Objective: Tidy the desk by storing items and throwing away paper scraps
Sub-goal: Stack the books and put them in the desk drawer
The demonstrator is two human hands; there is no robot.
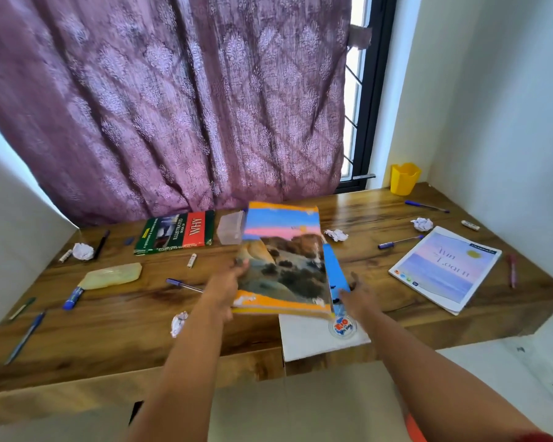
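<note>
We see a person's left hand (233, 275) gripping the left edge of a large glossy book with an orange-bordered landscape cover (284, 260), fingers curled round the edge, lifting that side so the book tilts above the brown wooden desk (380, 212). The right hand (359, 296) lies with fingers spread and relaxed against the blue book (334, 272) just beside and under the landscape one; whether it actually holds anything we cannot tell, as the view there is blurred. Under both sits a white sheet with a round sticker (316, 338), at the desk's near edge.

Crumpled white paper scraps lie well apart: one at far left (83, 251), one near the front edge (178, 323), one just right of the lifted book (336, 235), one further right (422, 223). A green and red hardback book (176, 236) lies near the purple patterned curtain (173, 100). A pastel-covered notebook (445, 269) lies on the right, and a yellow plastic cup (404, 178) stands upright in the far right corner. Blue pens (399, 241) lie scattered about.
</note>
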